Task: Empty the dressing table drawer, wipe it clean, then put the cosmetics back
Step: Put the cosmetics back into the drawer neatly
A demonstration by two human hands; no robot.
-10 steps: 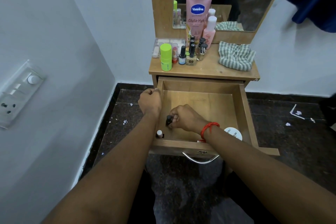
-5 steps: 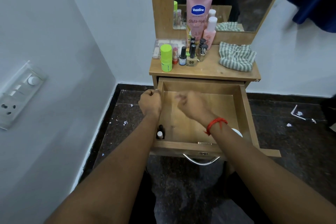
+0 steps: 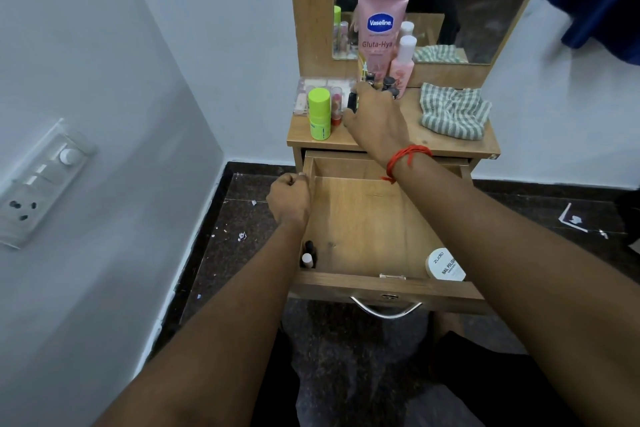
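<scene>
Down in the drawer (image 3: 363, 282): two little bottles (image 3: 308, 255), one white tub (image 3: 445, 265). Left hand (image 3: 289, 199) curled over its side wall, right hand (image 3: 375, 118) pinching one dark bottle (image 3: 352, 102) up top.

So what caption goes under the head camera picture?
Right hand reaches among nail polish bottles on the dressing table; curled left hand rests against the open drawer.

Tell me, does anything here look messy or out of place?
Yes: small white scraps litter the dark floor left of the drawer, a larger piece to its right. The striped cloth lies crumpled on the tabletop.
</scene>
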